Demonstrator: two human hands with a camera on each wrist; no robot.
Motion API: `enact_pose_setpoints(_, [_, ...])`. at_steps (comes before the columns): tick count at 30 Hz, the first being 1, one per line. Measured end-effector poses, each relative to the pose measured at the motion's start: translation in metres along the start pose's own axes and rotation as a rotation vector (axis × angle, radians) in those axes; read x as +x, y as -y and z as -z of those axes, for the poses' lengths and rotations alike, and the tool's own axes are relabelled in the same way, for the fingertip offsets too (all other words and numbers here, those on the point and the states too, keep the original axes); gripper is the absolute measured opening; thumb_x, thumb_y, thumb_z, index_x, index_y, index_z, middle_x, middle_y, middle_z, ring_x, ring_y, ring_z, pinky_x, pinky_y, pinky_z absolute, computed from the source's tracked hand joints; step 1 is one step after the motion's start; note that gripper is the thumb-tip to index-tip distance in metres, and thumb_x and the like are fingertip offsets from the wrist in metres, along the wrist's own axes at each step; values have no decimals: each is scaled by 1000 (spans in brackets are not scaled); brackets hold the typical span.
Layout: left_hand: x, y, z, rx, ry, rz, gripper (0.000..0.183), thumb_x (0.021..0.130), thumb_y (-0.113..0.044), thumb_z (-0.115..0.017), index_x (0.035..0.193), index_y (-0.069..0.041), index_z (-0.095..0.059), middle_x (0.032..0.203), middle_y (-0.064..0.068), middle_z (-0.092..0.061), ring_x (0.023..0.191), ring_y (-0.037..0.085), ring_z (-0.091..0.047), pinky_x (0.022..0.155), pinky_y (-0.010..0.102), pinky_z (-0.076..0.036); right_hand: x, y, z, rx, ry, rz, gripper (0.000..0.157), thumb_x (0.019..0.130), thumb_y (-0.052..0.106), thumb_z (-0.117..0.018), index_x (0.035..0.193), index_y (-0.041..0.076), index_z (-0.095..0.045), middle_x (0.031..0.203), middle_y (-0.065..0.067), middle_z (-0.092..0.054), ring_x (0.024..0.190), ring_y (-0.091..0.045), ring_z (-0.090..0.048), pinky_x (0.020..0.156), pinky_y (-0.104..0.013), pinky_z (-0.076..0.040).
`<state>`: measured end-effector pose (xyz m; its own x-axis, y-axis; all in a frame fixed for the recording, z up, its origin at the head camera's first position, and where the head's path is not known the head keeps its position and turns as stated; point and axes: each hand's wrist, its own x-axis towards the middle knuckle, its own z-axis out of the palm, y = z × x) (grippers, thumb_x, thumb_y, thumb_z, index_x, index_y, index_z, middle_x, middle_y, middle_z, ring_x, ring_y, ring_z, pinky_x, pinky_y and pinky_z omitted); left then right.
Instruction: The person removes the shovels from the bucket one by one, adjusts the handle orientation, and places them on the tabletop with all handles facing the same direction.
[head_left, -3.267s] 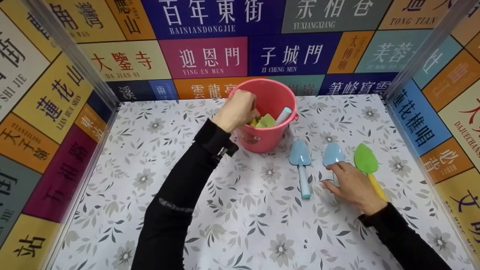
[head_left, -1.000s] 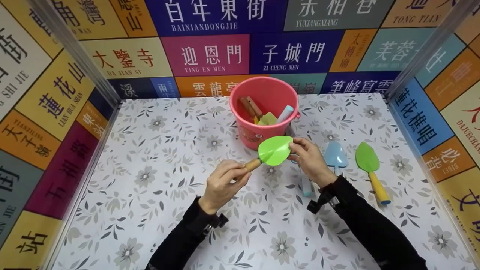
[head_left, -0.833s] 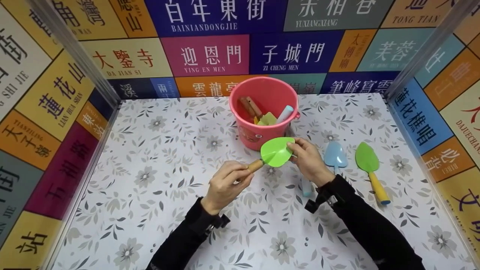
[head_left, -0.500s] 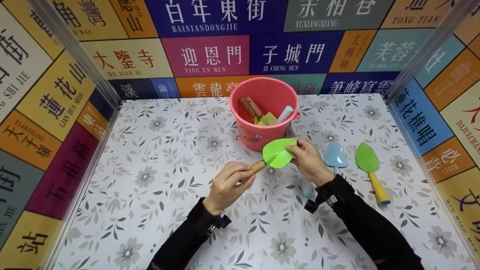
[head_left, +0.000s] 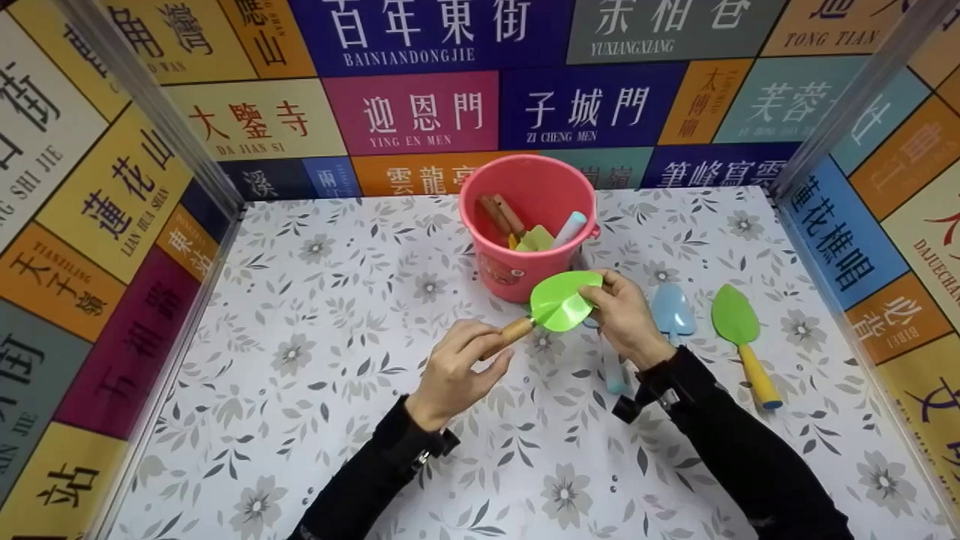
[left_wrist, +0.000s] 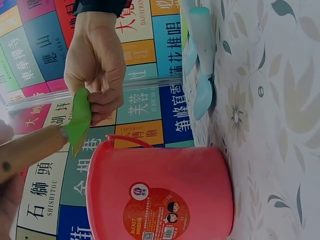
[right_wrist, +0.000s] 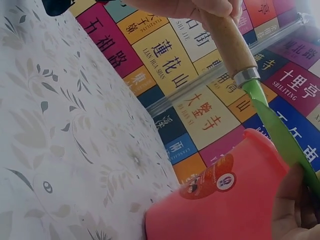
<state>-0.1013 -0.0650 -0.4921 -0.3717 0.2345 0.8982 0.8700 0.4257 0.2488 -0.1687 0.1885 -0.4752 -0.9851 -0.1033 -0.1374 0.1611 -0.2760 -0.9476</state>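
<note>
Between both hands, in front of the pink bucket, a small garden trowel with a bright green blade and wooden handle is held above the table. My left hand holds the handle's end, its thumb standing off in the head view. The right hand pinches the blade near its tip, thumb on top. A metal collar joins the wooden handle to the blade in the right wrist view. Under the right hand lies a blue trowel, its blade mostly hidden.
Right of it lie another blue trowel, partly covered by the right wrist, and a green trowel with a yellow handle. Inside the bucket are brown wooden handles, a light blue handle and a light green piece. Printed walls enclose the table.
My left hand has come out of the bucket with the green trowel. The right hand has left the blue trowel and taken the blade. Lately the held trowel has shifted slightly right.
</note>
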Motion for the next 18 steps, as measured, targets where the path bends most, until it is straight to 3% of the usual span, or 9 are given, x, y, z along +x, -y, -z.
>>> enact_pose_setpoints(9, [4,-2,6,85,205,221,39,82,-16,-82,112,3,-66,106,12,-67,99,26,-62,92,34,-53,-5,3,2,-293,-33,219,17,97,-9,-55,114,-12,-58,94,-7,-65,82,-11,-65,72,-21,-55])
enact_pose_setpoints(18, [2,-4,-11,191,415,323,44,81,-21,-83,111,3,-61,101,12,-64,94,27,-61,85,36,-55,-16,10,-11,-590,30,497,17,94,-8,-62,111,-10,-64,98,-19,-69,86,-8,-65,76,-18,-56])
